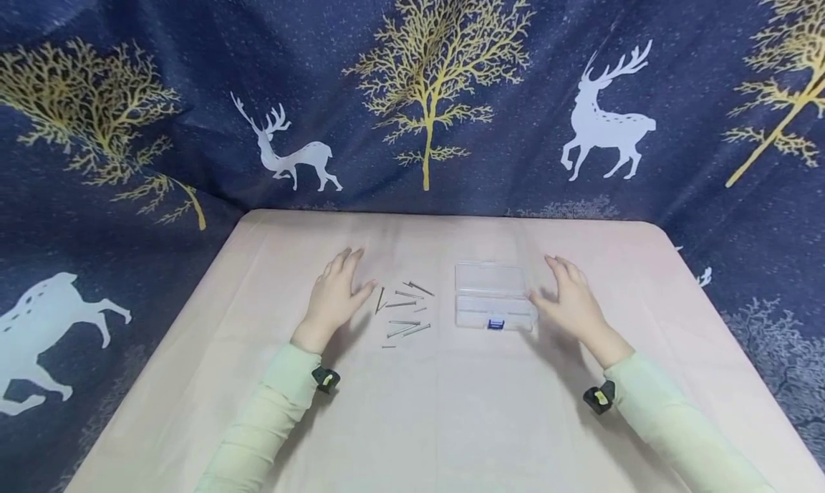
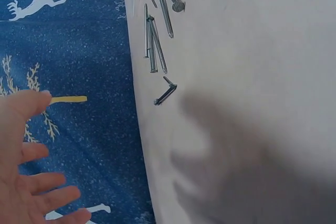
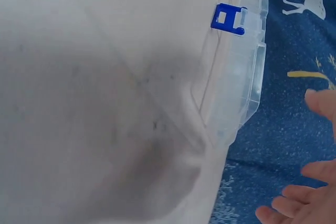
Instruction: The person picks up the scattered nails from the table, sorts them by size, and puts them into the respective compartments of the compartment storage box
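Observation:
Several metal nails (image 1: 401,304) of different lengths lie scattered on the table, some crossing one another. Just left of them hovers my left hand (image 1: 331,296), fingers spread and holding nothing. To the nails' right stands a clear plastic box (image 1: 473,321), its lid (image 1: 491,278) tipped back and a blue latch (image 1: 495,324) at the front. My right hand (image 1: 573,303) is at the box's right side, thumb close to its edge, with loosely spread fingers and nothing in them. In the left wrist view the nails (image 2: 163,9) show broad flat heads.
A pale pink cloth covers the table (image 1: 412,421). Behind and beside it hangs a dark blue curtain (image 1: 387,170) printed with white deer and golden trees. Each wrist carries a small black camera, one at the left sleeve (image 1: 283,389) and one at the right sleeve (image 1: 657,400).

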`<action>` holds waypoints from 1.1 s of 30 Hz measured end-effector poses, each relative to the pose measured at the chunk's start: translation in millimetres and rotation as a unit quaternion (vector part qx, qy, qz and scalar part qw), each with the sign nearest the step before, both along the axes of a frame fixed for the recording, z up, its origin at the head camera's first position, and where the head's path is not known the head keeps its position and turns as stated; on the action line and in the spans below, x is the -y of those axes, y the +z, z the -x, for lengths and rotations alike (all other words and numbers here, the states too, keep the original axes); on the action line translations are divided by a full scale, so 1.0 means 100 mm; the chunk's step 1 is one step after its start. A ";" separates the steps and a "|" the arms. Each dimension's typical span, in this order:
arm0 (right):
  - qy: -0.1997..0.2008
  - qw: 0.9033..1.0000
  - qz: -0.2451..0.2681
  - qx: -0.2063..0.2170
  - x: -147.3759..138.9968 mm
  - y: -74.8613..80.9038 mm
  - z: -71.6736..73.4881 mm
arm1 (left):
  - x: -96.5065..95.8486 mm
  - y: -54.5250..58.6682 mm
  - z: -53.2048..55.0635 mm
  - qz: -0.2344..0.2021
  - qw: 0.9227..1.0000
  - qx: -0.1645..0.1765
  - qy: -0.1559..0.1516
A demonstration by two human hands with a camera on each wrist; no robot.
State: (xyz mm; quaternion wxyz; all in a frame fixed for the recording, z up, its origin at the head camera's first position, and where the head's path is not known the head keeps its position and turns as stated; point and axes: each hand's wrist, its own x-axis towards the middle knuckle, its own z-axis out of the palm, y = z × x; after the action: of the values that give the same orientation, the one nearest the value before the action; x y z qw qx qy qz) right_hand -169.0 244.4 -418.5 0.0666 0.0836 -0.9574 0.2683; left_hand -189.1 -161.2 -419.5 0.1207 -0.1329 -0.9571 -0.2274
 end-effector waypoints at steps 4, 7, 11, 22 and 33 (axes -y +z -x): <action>-0.012 0.998 0.042 0.033 -0.03 -0.03 0.02 | -0.02 -0.02 0.02 -0.012 1.000 0.000 -0.002; -0.015 0.996 0.071 0.050 -0.03 -0.04 0.04 | -0.05 -0.05 0.04 -0.019 1.000 0.020 -0.001; -0.012 0.993 0.093 0.065 -0.04 -0.06 0.05 | -0.09 -0.08 0.09 -0.024 0.998 0.063 0.005; -0.003 0.962 0.201 0.187 -0.07 -0.20 0.05 | -0.21 -0.23 0.22 -0.063 0.989 0.133 0.023; -0.003 0.930 0.288 0.228 -0.11 -0.31 0.06 | -0.25 -0.37 0.28 -0.088 0.978 0.183 0.049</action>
State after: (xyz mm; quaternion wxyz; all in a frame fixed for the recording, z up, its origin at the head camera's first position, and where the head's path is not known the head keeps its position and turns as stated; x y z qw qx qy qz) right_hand -174.8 255.2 -449.3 -0.1313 -0.0053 -0.8286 0.5442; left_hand -217.4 -136.7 -456.8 -0.0347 -0.0309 -0.9446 -0.3248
